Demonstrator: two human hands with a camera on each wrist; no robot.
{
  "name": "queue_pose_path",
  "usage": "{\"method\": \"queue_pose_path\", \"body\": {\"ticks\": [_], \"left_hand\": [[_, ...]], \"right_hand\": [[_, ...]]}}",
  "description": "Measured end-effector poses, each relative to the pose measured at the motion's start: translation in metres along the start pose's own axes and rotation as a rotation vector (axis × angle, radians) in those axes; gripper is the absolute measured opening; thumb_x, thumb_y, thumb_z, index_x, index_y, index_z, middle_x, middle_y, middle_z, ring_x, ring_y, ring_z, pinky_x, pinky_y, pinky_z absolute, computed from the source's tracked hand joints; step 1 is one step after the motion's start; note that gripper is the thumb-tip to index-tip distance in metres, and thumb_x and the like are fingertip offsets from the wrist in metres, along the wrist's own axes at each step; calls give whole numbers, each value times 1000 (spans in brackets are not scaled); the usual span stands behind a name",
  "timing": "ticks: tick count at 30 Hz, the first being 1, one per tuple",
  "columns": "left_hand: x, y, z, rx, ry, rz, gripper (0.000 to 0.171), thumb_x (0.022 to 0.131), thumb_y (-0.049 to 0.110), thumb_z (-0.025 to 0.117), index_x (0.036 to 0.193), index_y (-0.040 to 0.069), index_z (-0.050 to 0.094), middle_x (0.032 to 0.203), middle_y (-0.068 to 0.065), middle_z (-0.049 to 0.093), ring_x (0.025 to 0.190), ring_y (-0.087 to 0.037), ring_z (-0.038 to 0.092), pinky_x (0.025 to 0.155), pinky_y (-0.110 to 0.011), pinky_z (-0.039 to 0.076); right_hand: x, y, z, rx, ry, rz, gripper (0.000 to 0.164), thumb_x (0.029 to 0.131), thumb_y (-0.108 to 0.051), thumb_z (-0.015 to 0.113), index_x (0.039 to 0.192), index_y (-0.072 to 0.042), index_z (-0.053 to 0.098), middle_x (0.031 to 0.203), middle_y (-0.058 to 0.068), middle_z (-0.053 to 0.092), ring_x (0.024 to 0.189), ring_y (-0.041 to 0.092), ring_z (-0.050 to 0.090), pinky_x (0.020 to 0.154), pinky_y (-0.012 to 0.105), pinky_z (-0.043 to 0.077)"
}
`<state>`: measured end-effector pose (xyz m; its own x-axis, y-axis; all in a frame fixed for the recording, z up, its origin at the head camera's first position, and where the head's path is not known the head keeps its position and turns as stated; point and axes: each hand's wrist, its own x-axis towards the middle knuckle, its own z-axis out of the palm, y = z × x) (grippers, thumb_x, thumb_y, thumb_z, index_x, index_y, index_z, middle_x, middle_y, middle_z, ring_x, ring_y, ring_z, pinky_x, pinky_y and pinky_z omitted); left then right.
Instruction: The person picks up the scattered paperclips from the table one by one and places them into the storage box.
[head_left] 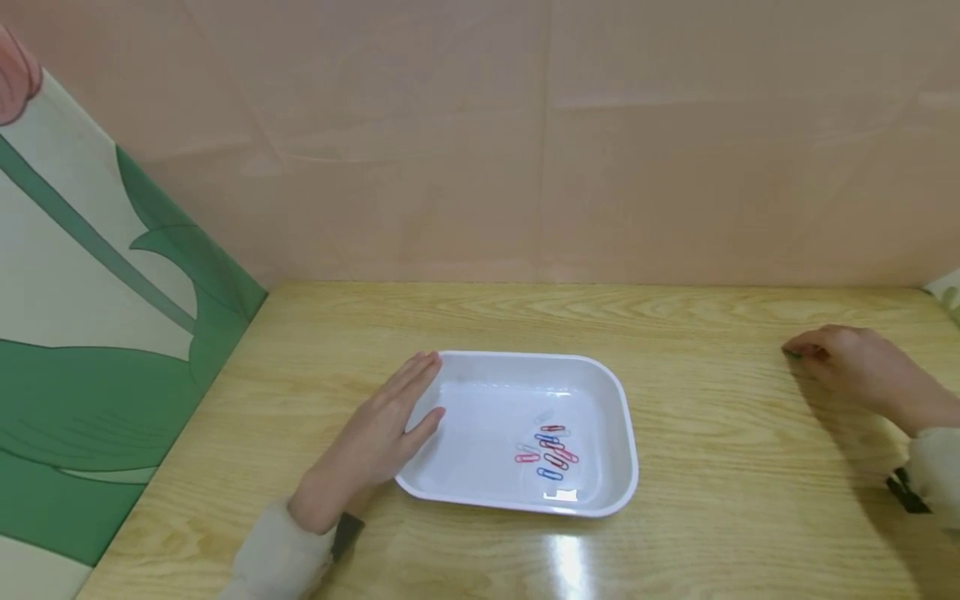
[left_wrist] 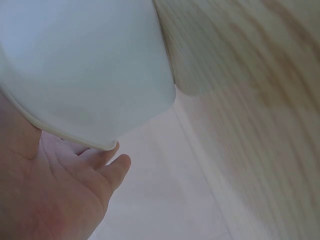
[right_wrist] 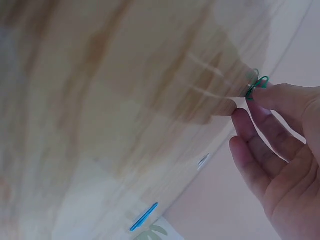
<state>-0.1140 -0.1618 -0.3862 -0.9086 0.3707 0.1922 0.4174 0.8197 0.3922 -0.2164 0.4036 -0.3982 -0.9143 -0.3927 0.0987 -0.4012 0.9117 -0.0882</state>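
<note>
My left hand (head_left: 382, 429) lies with straight fingers over the left rim of a white tray (head_left: 628, 433), its thumb reaching over the inside. In the left wrist view, the palm (left_wrist: 65, 190) is at the underside of the rim. Several coloured paper clips (head_left: 551, 450), red, pink, blue and pale, lie in the tray's right half. Far to the right, my right hand (head_left: 862, 371) pinches a green paper clip (right_wrist: 257, 86) between thumb and fingertips, at the table surface. Whether it is one clip or more I cannot tell.
On the table near the right hand lie a blue paper clip (right_wrist: 144, 216) and a small pale clip (right_wrist: 203, 160). The wooden table (head_left: 712, 517) meets a beige cloth-like backdrop (head_left: 525, 167) behind. A panel with green leaves (head_left: 97, 408) borders the left side.
</note>
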Motion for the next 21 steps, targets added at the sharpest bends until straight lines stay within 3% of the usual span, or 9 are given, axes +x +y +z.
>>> {"method": "queue_pose_path", "body": {"ticks": [7, 15, 21], "left_hand": [[1, -1, 0, -1, 8, 11, 62, 99, 28, 61, 151, 3, 39, 159, -13, 37, 150, -30, 31, 121, -50, 30], [0, -2, 2, 1, 17, 24, 62, 98, 28, 62, 150, 1, 40, 158, -14, 38, 148, -32, 33, 121, -51, 31], [0, -2, 2, 3, 20, 20, 63, 98, 28, 62, 150, 2, 39, 158, -14, 38, 148, -33, 33, 121, -51, 30]], "right_hand": [[2, 2, 0, 24, -33, 25, 18, 83, 7, 65, 100, 9, 70, 93, 26, 71, 82, 41, 67, 71, 56, 56], [1, 2, 3, 46, -20, 25, 15, 81, 5, 71, 96, 6, 71, 87, 15, 72, 75, 28, 66, 64, 45, 57], [-2, -1, 2, 61, -37, 39, 16, 83, -1, 74, 99, 3, 71, 92, 16, 74, 74, 24, 67, 63, 42, 58]]}}
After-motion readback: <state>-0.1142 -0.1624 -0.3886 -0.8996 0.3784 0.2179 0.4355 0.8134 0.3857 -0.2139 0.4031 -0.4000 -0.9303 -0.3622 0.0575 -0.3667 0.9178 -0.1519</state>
